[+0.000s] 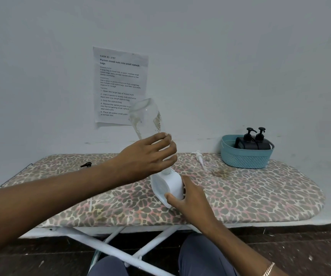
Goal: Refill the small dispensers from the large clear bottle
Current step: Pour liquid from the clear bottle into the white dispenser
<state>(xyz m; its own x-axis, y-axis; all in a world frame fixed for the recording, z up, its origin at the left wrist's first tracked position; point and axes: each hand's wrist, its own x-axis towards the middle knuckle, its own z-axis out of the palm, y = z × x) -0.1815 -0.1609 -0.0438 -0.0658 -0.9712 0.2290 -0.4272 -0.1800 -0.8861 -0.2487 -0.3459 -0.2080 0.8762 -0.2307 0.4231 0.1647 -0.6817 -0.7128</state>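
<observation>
On the leopard-print board [240, 196], upended clear bottle [146, 116] over boxy white dispenser [167, 186]

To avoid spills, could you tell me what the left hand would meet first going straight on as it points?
Probably the teal basket holding black dispensers; the loose white pump lies nearer but flat on the ironing board, so the left hand may clear it.

Forearms [51, 196] bare to frame edge. Right wrist: thin chain bracelet [268, 269] (pale metal, gold or silver unclear). Legs in plain slate-blue trousers [200, 253].
</observation>
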